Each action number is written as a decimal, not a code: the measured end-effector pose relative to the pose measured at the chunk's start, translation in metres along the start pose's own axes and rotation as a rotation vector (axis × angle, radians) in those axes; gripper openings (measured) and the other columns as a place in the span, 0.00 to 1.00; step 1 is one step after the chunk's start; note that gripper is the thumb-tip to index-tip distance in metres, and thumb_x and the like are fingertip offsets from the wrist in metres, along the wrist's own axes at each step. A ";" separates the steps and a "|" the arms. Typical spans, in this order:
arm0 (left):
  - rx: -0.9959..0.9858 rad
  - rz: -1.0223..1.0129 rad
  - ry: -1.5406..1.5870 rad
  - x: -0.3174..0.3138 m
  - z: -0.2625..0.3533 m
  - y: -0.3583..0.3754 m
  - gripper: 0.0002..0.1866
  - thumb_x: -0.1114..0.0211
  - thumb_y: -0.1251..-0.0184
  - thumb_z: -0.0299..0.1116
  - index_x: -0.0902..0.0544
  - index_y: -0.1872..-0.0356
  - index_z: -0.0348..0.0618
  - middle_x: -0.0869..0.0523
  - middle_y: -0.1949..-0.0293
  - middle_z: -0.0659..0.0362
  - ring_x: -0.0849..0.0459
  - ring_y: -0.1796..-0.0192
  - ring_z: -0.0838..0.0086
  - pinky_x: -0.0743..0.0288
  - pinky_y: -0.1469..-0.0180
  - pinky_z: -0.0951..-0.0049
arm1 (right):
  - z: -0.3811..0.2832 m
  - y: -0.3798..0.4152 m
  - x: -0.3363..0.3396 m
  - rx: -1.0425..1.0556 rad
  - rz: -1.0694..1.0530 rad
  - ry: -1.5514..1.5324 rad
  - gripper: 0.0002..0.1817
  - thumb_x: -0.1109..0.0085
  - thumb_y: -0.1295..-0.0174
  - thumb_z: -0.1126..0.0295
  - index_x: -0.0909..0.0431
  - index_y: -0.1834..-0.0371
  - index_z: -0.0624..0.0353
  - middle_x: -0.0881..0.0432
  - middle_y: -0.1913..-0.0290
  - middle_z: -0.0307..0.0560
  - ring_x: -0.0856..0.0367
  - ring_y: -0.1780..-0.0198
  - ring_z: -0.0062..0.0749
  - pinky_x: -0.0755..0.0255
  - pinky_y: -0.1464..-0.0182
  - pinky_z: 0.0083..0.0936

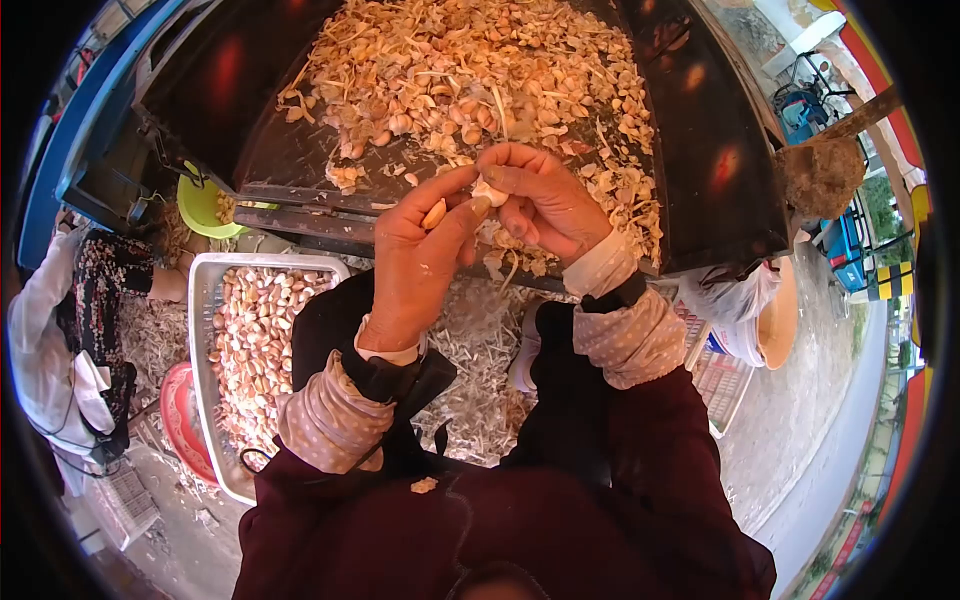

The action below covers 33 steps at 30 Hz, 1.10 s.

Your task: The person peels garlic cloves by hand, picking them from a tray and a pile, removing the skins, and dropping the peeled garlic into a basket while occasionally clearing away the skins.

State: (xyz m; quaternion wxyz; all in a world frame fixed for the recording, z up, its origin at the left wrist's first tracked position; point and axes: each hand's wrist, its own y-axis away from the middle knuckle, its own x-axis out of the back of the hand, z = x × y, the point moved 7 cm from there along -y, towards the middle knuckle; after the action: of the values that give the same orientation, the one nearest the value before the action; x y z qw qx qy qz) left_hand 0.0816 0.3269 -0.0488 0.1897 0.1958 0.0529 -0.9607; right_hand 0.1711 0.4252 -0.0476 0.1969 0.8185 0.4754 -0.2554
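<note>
Both hands meet over the near edge of a dark table (300, 160), closed around a small pale piece of garlic (489, 193). My left hand (418, 255) pinches it with thumb and fingertips. A loose garlic clove (434, 214) also sits between that thumb and the fingers. On the other side, my right hand (555, 205) grips the same piece between thumb and curled index finger. Just beyond the fingers lies a heap of garlic cloves, skins and dry stalks (480, 75), spread across the tabletop. The underside of the piece is hidden by my fingers.
A white plastic tub (198, 330) of garlic cloves (260, 340) stands by my left leg. Left of it are a red basin (183, 425), a green bowl (205, 205) and another person's patterned clothing (105, 290). Right are a bucket (775, 320) and crate (722, 385). Skins litter the floor.
</note>
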 end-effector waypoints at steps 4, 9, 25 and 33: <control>-0.045 -0.036 -0.122 -0.008 0.011 0.005 0.17 0.37 0.33 0.24 0.20 0.43 0.37 0.20 0.70 0.68 0.30 0.76 0.89 0.37 0.75 0.87 | -0.007 0.013 -0.010 0.030 0.003 0.036 0.13 0.38 0.34 0.70 0.25 0.52 0.67 0.17 0.70 0.45 0.18 0.81 0.24 0.24 0.84 0.14; -0.029 -0.118 -0.152 -0.012 0.020 0.010 0.16 0.34 0.34 0.24 0.19 0.45 0.36 0.19 0.70 0.68 0.30 0.74 0.90 0.38 0.74 0.87 | -0.007 0.024 -0.017 0.062 -0.056 0.044 0.17 0.40 0.33 0.70 0.28 0.46 0.68 0.17 0.69 0.48 0.16 0.78 0.27 0.20 0.81 0.16; 0.015 -0.131 0.049 -0.009 -0.004 -0.020 0.12 0.36 0.31 0.28 0.17 0.48 0.39 0.20 0.75 0.66 0.31 0.80 0.88 0.41 0.79 0.86 | 0.002 0.003 0.016 0.194 0.114 -0.123 0.13 0.41 0.33 0.72 0.23 0.50 0.69 0.16 0.70 0.47 0.16 0.78 0.23 0.22 0.81 0.13; -0.022 -0.298 -0.356 -0.030 0.019 0.001 0.15 0.35 0.33 0.25 0.19 0.47 0.35 0.21 0.79 0.67 0.32 0.82 0.89 0.43 0.81 0.86 | 0.010 0.024 0.001 0.007 -0.175 -0.167 0.10 0.45 0.30 0.73 0.26 0.50 0.66 0.16 0.67 0.43 0.19 0.78 0.16 0.27 0.78 0.07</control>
State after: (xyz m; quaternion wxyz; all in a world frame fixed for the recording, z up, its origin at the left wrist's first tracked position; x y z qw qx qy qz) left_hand 0.1011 0.3333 -0.0198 0.0544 0.0111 0.0575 -0.9968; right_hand 0.1901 0.4089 -0.0540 0.2100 0.7506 0.5259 -0.3405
